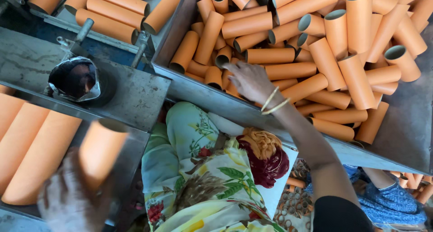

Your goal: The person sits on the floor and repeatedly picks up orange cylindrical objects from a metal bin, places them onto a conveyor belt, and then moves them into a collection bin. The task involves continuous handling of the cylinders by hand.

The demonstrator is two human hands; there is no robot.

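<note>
My left hand [67, 198], blurred at the lower left, is closed around an orange cardboard tube [101, 148] that stands nearly upright above a metal ledge. My right hand [250, 81] stretches forward into a large grey metal bin [203, 94] heaped with several orange tubes [315, 47]. Its fingers are spread and rest on the tubes near the bin's front left corner. Two thin bangles [273, 103] circle that wrist. No tube is clearly gripped by the right hand.
A metal machine plate [135, 92] holds a dark round socket [74, 81] with rods behind it. More orange tubes lie at the left [27, 137] and top left [117, 11]. Floral cloth [203, 178] covers my lap. A person in blue [392, 196] sits at the lower right.
</note>
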